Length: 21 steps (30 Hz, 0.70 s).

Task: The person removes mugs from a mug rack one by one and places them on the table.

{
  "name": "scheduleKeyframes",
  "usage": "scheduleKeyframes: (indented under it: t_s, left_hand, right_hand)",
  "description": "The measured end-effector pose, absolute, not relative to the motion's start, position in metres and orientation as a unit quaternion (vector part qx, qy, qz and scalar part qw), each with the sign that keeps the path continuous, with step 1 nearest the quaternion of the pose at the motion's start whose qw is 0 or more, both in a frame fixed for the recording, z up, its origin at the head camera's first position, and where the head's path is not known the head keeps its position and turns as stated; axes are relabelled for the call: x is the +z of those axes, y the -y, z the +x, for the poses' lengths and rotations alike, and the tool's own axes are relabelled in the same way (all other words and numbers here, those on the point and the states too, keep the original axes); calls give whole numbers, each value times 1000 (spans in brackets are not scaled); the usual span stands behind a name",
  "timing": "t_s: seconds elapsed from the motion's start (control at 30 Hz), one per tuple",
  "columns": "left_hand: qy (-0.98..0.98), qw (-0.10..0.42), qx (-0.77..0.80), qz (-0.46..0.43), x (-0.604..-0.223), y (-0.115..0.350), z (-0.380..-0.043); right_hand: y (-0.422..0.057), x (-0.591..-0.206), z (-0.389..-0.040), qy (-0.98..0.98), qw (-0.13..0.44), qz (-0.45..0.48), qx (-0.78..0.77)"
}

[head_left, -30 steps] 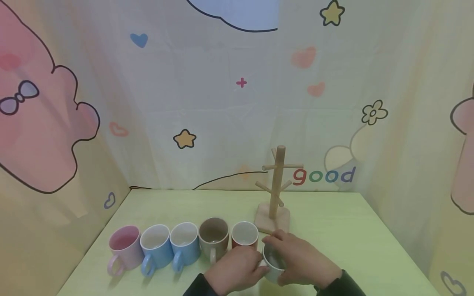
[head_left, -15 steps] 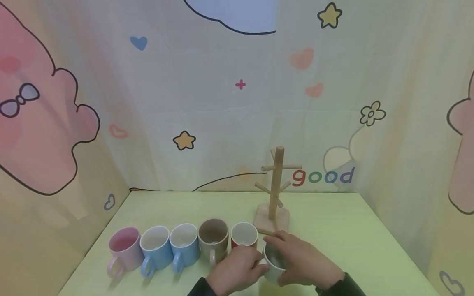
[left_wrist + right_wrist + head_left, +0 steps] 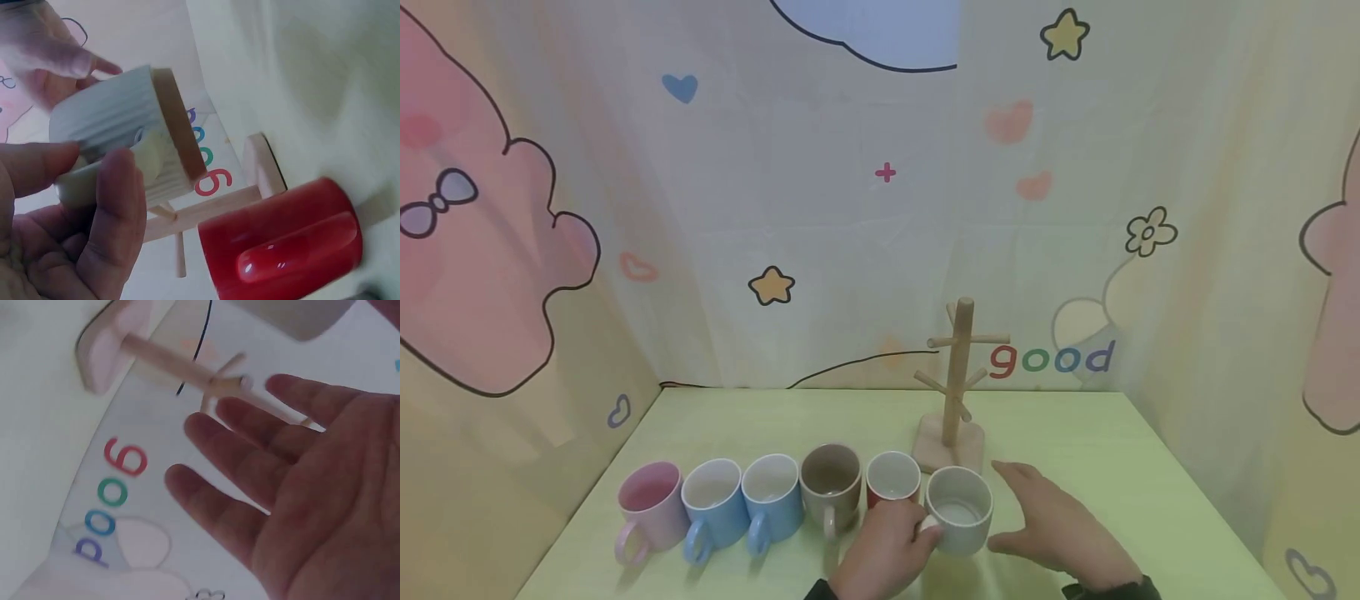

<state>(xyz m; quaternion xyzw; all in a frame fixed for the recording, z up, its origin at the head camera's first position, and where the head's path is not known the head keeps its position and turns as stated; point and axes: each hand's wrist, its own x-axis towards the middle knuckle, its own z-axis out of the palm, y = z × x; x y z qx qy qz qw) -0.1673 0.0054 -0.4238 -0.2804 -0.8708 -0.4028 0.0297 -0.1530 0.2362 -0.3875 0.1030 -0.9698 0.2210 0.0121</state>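
A white mug (image 3: 964, 529) with ribbed sides and a brown base band (image 3: 178, 122) hangs a little above the table. My left hand (image 3: 883, 552) pinches its handle (image 3: 94, 178) between thumb and fingers. To the right of the mug, my right hand (image 3: 1063, 527) is apart from it, its fingers (image 3: 219, 456) spread and holding nothing. Just left of the white mug stands a red mug (image 3: 294, 240) with a white inside, partly hidden by my left hand in the head view. Behind both mugs rises a wooden mug tree (image 3: 958, 375) with bare pegs.
Left of the red mug, a brown mug (image 3: 831, 483), two light blue mugs (image 3: 777, 508) and a pink mug (image 3: 658, 517) stand in a row, handles toward me. The pale green table (image 3: 1075, 433) meets a printed curtain (image 3: 820, 167) at the back.
My right hand has let go of the white mug and moved right, its fingers opening. The white mug has risen slightly, its handle still pinched by my left hand.
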Motion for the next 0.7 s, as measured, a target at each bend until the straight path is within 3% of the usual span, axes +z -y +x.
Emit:
scheduleKeyframes:
  t_s: [0.27, 0.5, 0.7]
  left_hand:
    - [865, 29, -425, -264, -436, -17, -166]
    - [859, -24, -469, -204, -450, -31, -168]
    - [862, -9, -486, -144, -456, -45, -168]
  right_hand:
    - [-260, -405, -150, 981, -51, 27, 185]
    - [-259, -414, -148, 978, -57, 19, 199]
    - [-259, -415, -151, 979, -77, 13, 190]
